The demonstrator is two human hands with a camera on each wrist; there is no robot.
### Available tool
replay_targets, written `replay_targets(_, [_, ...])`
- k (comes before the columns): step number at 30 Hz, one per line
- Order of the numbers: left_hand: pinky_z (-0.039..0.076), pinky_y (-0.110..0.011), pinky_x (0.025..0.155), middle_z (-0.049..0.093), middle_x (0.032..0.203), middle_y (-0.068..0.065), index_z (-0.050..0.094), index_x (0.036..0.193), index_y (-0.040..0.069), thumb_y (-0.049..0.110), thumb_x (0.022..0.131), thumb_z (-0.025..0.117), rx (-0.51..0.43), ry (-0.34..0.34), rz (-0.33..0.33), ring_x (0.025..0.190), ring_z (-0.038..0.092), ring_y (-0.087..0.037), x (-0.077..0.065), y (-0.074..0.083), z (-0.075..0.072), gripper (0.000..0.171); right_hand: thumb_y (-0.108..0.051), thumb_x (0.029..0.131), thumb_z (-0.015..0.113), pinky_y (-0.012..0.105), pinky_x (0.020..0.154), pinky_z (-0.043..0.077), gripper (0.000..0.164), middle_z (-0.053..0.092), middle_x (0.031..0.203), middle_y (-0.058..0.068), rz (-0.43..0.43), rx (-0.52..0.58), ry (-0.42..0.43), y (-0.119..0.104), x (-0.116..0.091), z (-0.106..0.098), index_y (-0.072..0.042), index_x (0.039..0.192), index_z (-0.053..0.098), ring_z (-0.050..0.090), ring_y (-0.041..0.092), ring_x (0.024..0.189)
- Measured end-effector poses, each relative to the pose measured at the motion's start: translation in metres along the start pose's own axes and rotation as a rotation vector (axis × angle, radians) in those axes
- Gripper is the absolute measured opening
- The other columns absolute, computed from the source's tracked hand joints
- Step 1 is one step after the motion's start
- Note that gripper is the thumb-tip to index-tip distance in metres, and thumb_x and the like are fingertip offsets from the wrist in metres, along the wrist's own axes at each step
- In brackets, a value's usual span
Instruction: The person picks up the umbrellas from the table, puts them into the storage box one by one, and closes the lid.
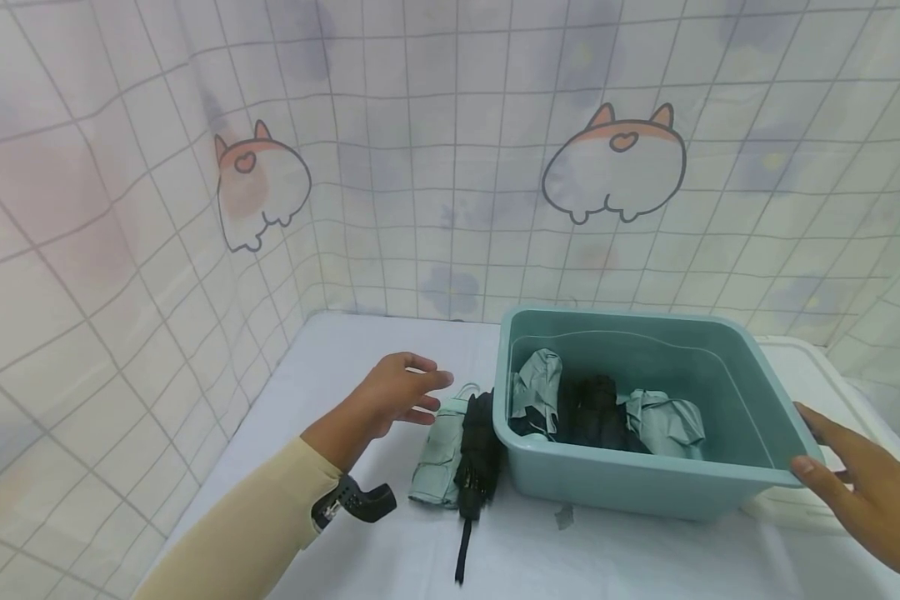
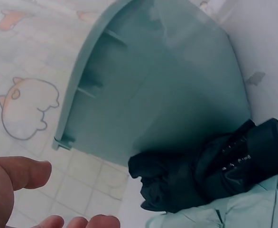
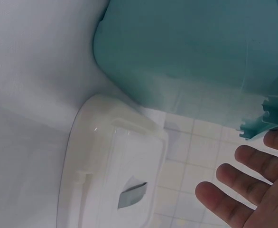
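Observation:
A teal plastic bin [image 1: 630, 479] stands on the table, holding a black folded bundle [image 1: 596, 412] between two pale green ones, a left one [image 1: 540, 383] and a right one [image 1: 667, 423]. Against its left side lies a black folding umbrella [image 1: 478, 454] with a strap. Beside that is a pale green folded umbrella [image 1: 441, 454], also partly seen in the left wrist view. My left hand [image 1: 401, 392] hovers just left of the pair, fingers loosely spread, holding nothing. At the bin's right rim, my right hand [image 1: 862, 492] rests its thumb and a fingertip, with fingers extended in the right wrist view.
Right of the bin, partly behind it, lies a white plastic lid [image 3: 125, 161] with a grey patch. White cloth covers the table [image 1: 360, 533]. A checked curtain [image 1: 435, 167] with dog drawings hangs along the back and left.

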State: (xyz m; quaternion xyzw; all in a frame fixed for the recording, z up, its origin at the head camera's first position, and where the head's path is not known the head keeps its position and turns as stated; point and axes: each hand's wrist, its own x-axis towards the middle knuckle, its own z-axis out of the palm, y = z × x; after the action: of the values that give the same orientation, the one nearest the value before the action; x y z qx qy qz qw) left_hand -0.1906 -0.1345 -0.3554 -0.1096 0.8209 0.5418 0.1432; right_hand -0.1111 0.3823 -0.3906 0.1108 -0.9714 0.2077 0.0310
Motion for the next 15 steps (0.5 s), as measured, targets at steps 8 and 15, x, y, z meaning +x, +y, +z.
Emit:
replay_targets(8, [0.06,-0.045,0.086,0.066,0.123,-0.015,0.057,0.132,0.008,0.034,0.093,0.077,0.038,0.027,-0.055,0.104,0.069,-0.031,0.008,-0.026,-0.001,0.051,-0.034,0.108,0.051,0.076,0.077,0.049,0.08,0.039,0.139,0.048,0.014,0.0,-0.017,0.0,0.0,-0.001,0.008,0.159,0.007,0.042,0.071,0.116])
replay_targets(15, [0.06,-0.047,0.085,0.066,0.121,-0.016,0.058,0.129,0.005,0.032,0.092,0.079,0.027,0.038,-0.103,0.103,0.067,-0.031,0.016,-0.051,0.0,0.051,-0.033,0.108,0.052,0.076,0.077,0.049,0.079,0.039,0.139,0.047,0.005,0.008,-0.015,-0.002,0.0,-0.001,0.008,0.159,0.007,0.042,0.071,0.116])
